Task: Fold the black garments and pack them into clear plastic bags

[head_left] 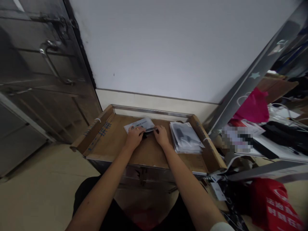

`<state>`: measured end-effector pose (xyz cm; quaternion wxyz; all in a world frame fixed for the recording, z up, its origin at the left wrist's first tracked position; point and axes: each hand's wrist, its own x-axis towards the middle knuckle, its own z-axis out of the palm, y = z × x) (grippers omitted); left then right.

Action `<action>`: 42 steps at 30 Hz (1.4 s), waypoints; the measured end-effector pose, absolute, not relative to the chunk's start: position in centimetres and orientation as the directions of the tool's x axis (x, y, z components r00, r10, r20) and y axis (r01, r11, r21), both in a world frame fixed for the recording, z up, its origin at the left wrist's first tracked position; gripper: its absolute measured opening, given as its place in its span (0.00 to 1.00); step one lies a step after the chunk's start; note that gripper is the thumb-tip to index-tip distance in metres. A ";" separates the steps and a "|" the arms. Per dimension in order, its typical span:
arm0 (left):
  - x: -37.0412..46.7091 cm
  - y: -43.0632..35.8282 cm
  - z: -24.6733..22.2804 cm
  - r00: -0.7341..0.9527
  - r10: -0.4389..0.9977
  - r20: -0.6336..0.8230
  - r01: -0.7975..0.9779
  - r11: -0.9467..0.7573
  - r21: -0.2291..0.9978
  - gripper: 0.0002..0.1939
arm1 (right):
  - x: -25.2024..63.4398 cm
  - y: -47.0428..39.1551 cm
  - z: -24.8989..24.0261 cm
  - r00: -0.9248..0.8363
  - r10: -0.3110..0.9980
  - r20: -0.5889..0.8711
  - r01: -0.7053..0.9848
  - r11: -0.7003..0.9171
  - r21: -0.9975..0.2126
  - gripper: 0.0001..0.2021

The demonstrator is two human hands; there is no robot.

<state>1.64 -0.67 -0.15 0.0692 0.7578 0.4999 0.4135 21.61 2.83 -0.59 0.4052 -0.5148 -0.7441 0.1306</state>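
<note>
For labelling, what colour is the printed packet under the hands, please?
The printed packet is whitish, best in head view.

Left fingers (138,129) and right fingers (159,129) touch a printed packet (145,122) on cardboard (149,154).

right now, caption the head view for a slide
Left hand and right hand at a lettered packet on cardboard, stacked packets to the right.

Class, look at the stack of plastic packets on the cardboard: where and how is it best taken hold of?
Probably by the near edge, coming from the person's side, thumb on top and fingers underneath. The stack of plastic packets lies flat, its layered near edge facing the person, while the raised cardboard side stands close along its right and leaves less room there.
</note>
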 end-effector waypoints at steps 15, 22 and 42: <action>2.6 -2.2 0.7 0.273 0.843 0.464 0.804 -0.464 0.371 0.37 | 21.8 0.5 0.3 0.220 0.856 0.467 0.449 0.336 -0.828 0.06; 2.2 -1.8 0.7 0.148 0.858 0.491 0.825 -0.381 0.417 0.20 | 21.7 0.7 0.1 0.240 0.841 0.484 0.411 0.364 -0.836 0.08; 1.7 -0.7 -0.5 0.032 0.896 0.444 0.841 -0.264 0.472 0.18 | 21.3 0.6 -0.2 0.200 0.897 0.394 0.268 0.337 -0.902 0.09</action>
